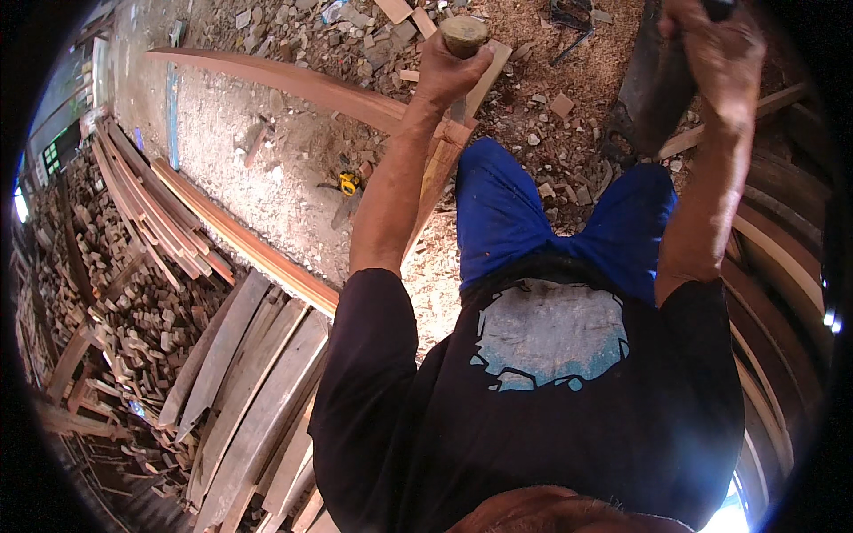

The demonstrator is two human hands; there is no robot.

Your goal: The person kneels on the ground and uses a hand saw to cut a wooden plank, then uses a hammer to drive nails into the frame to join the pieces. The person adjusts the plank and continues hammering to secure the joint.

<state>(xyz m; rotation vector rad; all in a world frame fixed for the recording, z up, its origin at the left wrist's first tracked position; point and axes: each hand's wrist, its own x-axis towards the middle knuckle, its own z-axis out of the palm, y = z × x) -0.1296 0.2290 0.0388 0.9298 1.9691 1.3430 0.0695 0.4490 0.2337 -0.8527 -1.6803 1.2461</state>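
Note:
My left hand (pixel 447 73) is wrapped round a chisel with a thick wooden handle (pixel 464 35), whose round butt shows above the fist. A short stretch of its metal blade (pixel 458 109) comes out below, down at the end of a reddish timber (pixel 355 108). Raised at the upper right, my right hand (pixel 721 58) grips a tool with a black grip end (pixel 718 8). Its dark lower part (pixel 671 98) is smeared by motion, so its kind is unclear. Another wood piece (pixel 433 182) meets the timber near my left knee.
A dark handsaw (pixel 619 140) lies beyond my right knee. Rubble, offcuts and sawdust (pixel 524 53) cover the ground ahead. A yellow-and-black tool (pixel 347 185) lies at left. Long planks (pixel 258 382) and piled wood blocks (pixel 133 329) fill the left side; curved boards (pixel 777 240) stand at right.

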